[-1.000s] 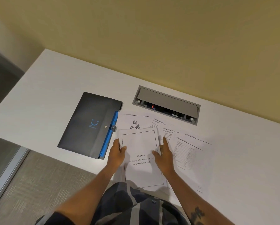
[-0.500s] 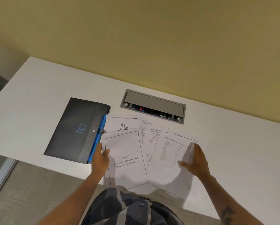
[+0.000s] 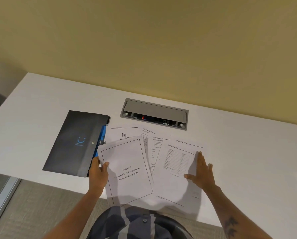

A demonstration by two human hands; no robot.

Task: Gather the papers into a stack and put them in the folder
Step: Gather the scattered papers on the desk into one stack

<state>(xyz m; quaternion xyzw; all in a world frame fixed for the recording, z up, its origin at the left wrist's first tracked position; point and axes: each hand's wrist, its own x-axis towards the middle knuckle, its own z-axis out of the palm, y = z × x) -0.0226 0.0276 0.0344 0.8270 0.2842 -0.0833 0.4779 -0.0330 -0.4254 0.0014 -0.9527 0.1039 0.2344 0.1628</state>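
White tabletop [image 3: 247, 152] bearing a closed dark folder [image 3: 75, 144] at left and fanned papers [image 3: 161, 152] beside it. Left hand [image 3: 97, 171] pinches the framed title sheet's [image 3: 128, 171] edge; right hand [image 3: 202, 171] lies flat and unclenched on the table-printed sheet [image 3: 177, 163]. Best practice: sweep outer sheets inward, then square edges.

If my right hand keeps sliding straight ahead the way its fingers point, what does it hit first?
The right hand lies flat on the table sheet, fingers aimed toward the wall. Past that sheet's far edge the white desk looks bare up to the wall; the cable box seems to sit left of that line, though depth is unclear.
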